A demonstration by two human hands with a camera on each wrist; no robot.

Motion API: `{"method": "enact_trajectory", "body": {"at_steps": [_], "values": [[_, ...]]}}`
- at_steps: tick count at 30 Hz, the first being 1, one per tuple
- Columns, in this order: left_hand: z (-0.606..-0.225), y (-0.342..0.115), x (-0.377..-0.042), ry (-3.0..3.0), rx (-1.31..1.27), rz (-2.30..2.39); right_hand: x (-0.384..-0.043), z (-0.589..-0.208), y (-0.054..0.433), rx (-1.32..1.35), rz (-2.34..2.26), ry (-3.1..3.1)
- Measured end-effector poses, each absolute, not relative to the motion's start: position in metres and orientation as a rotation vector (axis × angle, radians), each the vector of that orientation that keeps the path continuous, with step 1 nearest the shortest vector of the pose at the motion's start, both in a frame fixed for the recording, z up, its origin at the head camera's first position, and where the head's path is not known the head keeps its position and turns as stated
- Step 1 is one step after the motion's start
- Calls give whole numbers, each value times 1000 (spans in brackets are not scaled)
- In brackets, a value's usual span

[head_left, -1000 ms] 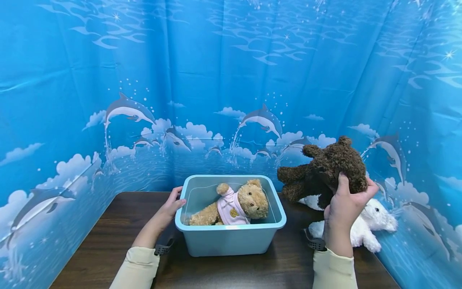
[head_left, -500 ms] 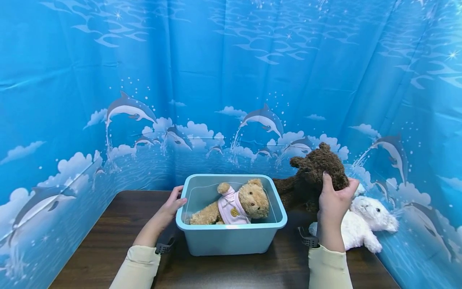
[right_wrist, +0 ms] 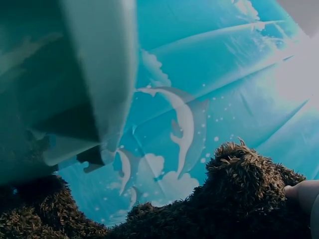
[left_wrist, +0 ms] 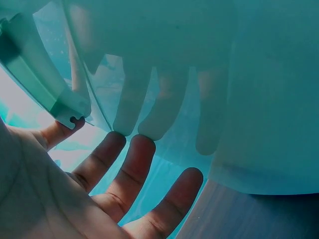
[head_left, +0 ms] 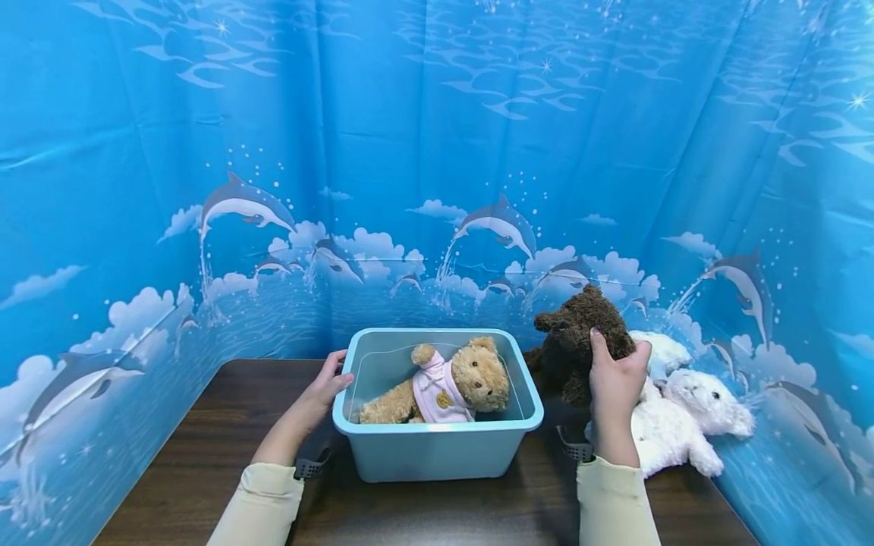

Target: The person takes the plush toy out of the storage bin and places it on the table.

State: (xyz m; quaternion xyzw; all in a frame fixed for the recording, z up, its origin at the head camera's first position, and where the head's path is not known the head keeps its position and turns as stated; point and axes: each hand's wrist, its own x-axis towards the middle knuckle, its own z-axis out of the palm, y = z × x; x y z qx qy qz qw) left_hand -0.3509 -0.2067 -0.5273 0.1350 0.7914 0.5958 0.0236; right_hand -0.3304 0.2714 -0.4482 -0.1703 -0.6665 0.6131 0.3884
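My right hand [head_left: 617,379] grips a dark brown teddy bear [head_left: 583,334] by the head, to the right of a light blue plastic bin [head_left: 437,455]. Parts of the bear's body are hidden behind the bin and my hand. Its curly fur [right_wrist: 239,184] fills the bottom of the right wrist view. My left hand [head_left: 326,387] holds the bin's left rim, thumb over the edge. Its fingers [left_wrist: 137,164] lie against the outer wall in the left wrist view. Inside the bin, a tan teddy bear [head_left: 478,379] in a pink shirt lies on its back.
A white plush animal [head_left: 676,432] lies at the table's right side, partly behind my right wrist. The dark wooden table [head_left: 225,417] extends left of the bin. A blue curtain [head_left: 423,152] printed with dolphins hangs around the back and sides.
My right hand has carried the brown teddy bear left and down toward the bin, uncovering more of the white plush. The left hand and the bin have stayed nearly still.
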Motion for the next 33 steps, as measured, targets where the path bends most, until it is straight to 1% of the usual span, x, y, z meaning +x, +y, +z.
{"method": "enact_trajectory", "body": {"at_steps": [16,25,33], "values": [[-529,-207,-351,2447,426,1848,-339,-467,270,-471,1517,-1921],[-528,-207,-349,2448,429,1849,-346,-481,280,-561,1553,-2060],[-527,-206,-350,2457,431,1836,-351,-489,290,-573,1708,-1833]]}}
